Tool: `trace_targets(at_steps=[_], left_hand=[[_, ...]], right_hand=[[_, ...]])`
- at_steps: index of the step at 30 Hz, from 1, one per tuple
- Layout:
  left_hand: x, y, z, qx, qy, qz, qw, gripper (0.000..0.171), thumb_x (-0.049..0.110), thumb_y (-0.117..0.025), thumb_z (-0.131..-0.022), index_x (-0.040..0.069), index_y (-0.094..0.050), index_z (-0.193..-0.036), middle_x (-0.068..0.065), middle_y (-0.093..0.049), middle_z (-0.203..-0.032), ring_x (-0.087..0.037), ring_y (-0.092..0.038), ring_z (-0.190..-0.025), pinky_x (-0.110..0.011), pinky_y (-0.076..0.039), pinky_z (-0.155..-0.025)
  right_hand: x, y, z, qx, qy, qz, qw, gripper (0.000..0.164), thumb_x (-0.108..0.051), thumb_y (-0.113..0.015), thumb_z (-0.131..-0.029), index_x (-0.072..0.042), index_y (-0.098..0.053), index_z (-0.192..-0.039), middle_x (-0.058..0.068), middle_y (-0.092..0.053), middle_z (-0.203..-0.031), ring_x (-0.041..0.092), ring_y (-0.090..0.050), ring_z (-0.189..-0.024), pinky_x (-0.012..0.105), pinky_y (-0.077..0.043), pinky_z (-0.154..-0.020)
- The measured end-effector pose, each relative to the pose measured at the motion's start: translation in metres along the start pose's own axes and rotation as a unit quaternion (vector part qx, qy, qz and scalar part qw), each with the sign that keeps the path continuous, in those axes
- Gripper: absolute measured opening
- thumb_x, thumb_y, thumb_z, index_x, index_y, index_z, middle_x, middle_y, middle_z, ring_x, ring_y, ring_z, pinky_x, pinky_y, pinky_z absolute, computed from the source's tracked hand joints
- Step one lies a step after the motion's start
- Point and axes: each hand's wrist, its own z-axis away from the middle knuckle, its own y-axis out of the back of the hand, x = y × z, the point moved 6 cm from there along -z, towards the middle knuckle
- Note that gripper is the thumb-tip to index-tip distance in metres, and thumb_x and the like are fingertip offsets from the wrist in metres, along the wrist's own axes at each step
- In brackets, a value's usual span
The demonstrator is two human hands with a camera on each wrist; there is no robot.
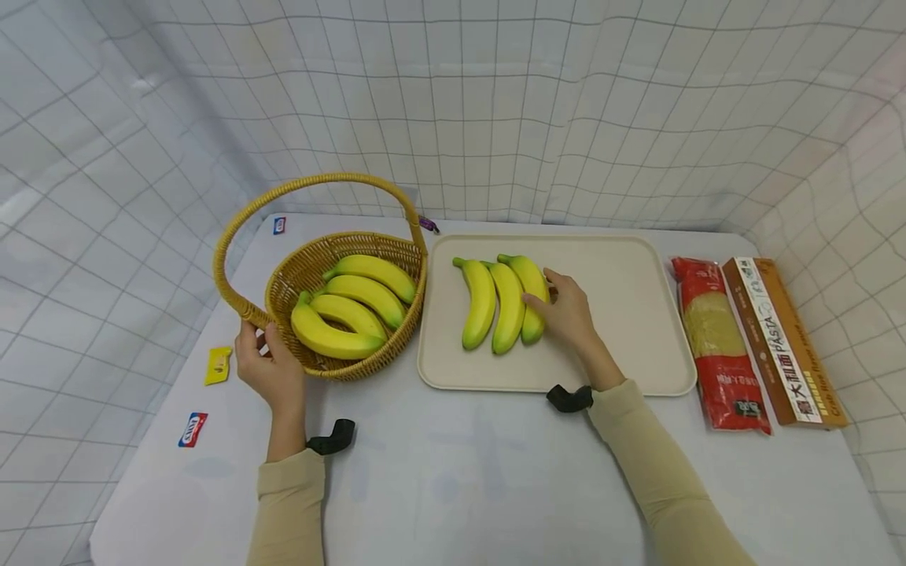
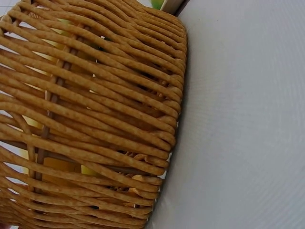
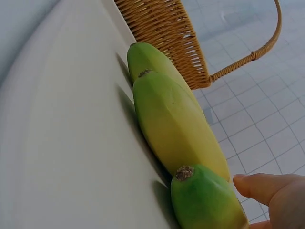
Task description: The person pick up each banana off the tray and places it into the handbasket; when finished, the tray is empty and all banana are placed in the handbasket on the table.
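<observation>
My left hand point(image 1: 269, 365) grips the wicker basket's handle point(image 1: 230, 287) where it meets the near left rim. Inside the woven basket point(image 1: 396, 342) lie several yellow bananas with green tips point(image 1: 336, 338); its side weave point(image 2: 95, 95) fills much of the left wrist view. Over the rightmost of three bananas on the tray, my right hand point(image 1: 566, 310) has its thumb across the top and fingers at the far side. That banana point(image 3: 205, 200) lies on the tray; in the right wrist view the thumb point(image 3: 262, 186) appears just above it. The other two bananas point(image 1: 479, 303) lie alongside to the left.
The cream tray point(image 1: 616, 314) sits right of the basket. Beyond its right edge lie a red pasta bag point(image 1: 722, 346) and a brown pasta box point(image 1: 786, 342). Small wrappers, including a yellow packet point(image 1: 218, 365), lie on the left. Grid-patterned curtains point(image 1: 495, 118) surround the table.
</observation>
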Motion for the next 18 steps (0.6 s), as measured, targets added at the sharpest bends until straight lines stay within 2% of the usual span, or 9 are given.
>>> trace_targets(at_steps=[5, 12, 18], left_hand=[[-0.0067, 0.0000, -0.0011, -0.008, -0.007, 0.001, 0.9999, 0.031, 0.018, -0.052, -0.101, 0.006, -0.065, -0.126, -0.013, -0.064, -0.110, 0.007, -0.049, -0.090, -0.014, -0.041, -0.072], [-0.0031, 0.0006, -0.0008, -0.005, -0.011, 0.002, 0.9999, 0.031, 0.018, -0.053, -0.100, 0.007, -0.065, -0.126, -0.015, -0.064, -0.109, 0.007, -0.049, -0.089, -0.012, -0.040, -0.071], [-0.0021, 0.0011, -0.0006, -0.007, -0.013, 0.004, 0.9999, 0.031, 0.018, -0.053, -0.100, 0.008, -0.065, -0.127, -0.016, -0.064, -0.110, 0.007, -0.050, -0.089, -0.011, -0.041, -0.071]], right_hand=[[0.0005, -0.0047, -0.0004, 0.001, 0.012, 0.011, 1.000, 0.071, -0.034, -0.066, -0.093, 0.002, -0.038, -0.147, 0.022, -0.053, -0.132, 0.036, -0.051, -0.121, 0.048, -0.042, -0.103], [0.0013, -0.0060, -0.0004, 0.001, 0.020, 0.020, 1.000, 0.070, -0.032, -0.064, -0.094, 0.004, -0.036, -0.148, 0.024, -0.055, -0.130, 0.037, -0.052, -0.119, 0.049, -0.043, -0.102], [0.0027, -0.0051, 0.0003, 0.007, 0.008, 0.012, 1.000, 0.068, -0.031, -0.063, -0.094, 0.004, -0.037, -0.147, 0.025, -0.054, -0.134, 0.038, -0.053, -0.122, 0.049, -0.044, -0.102]])
